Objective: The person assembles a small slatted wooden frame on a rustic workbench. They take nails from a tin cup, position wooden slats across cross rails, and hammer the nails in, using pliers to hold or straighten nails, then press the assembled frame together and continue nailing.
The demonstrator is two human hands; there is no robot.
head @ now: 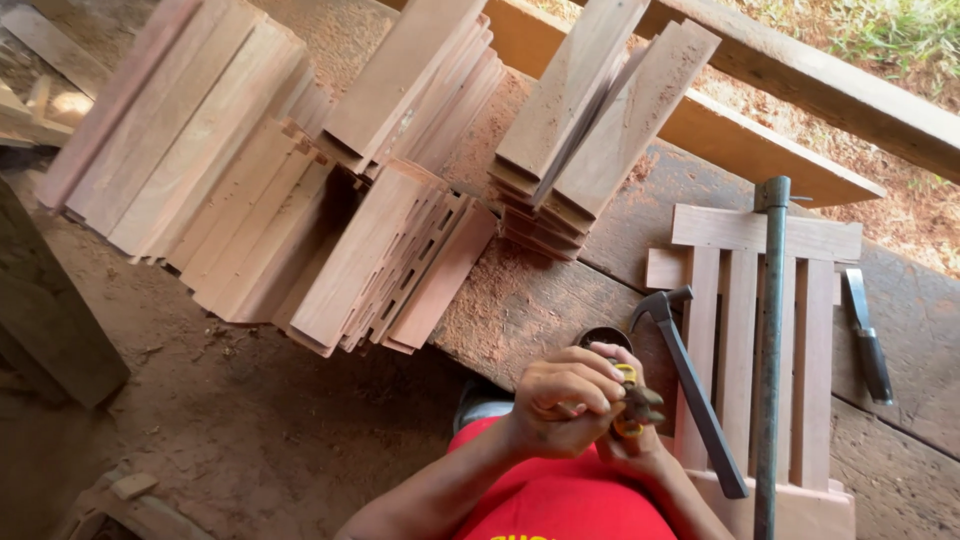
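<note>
Both hands, left hand [562,400] over right hand [628,440], pinch small yellow-handled pliers [634,402] just beside the hammer [692,390] on the surface [520,300].

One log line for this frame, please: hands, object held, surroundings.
hands: left hand and right hand together grip small yellow-handled tool | beside: dark metal claw hammer on slatted wooden frame | behind: stacked reddish wooden boards

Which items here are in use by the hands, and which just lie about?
In use: left hand and right hand together on a small yellow-and-dark object.

Lying about: hammer, slatted wooden frame, metal bar, knife, stacked boards.
</note>
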